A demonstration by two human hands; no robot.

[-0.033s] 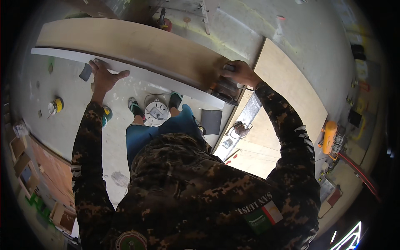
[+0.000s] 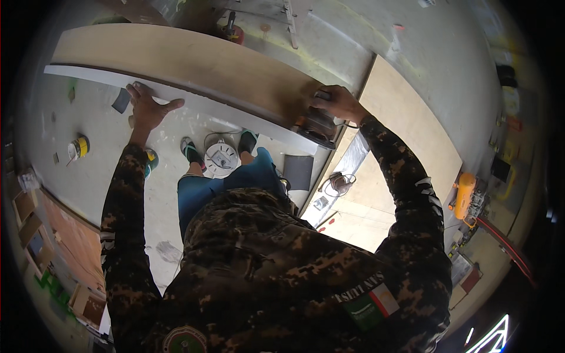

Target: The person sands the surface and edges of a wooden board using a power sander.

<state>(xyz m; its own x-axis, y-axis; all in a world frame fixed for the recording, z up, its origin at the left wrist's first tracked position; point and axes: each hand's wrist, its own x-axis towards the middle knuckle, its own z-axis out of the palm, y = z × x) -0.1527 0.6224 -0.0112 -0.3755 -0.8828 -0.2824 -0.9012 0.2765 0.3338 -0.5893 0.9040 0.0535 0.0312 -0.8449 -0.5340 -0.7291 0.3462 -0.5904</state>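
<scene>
A hand on the sander, a hand on the edge

Your right hand (image 2: 338, 103) is wrapped around the top of a dark tool that looks like a sander (image 2: 318, 130). It sits at the right end of the long brown board (image 2: 176, 53), which lies across in front of you. Your left hand (image 2: 148, 110) is spread wide and holds nothing; its fingers rest on the white edge (image 2: 229, 112) along the near side of the board, far to the left of the tool.

It looks like you are in the middle of rubbing the board smooth. I can't tell if the tool is running. The next move seems to call for a flat, even push, so the tool doesn't tip off the end, and a steady left hand, so the board doesn't slide. Keep the cord out of the way too.

Between your feet is a round white tub (image 2: 222, 160). To your right is a big pale board (image 2: 406, 112), and a small tool with a cord (image 2: 339, 184) lies near it
</scene>
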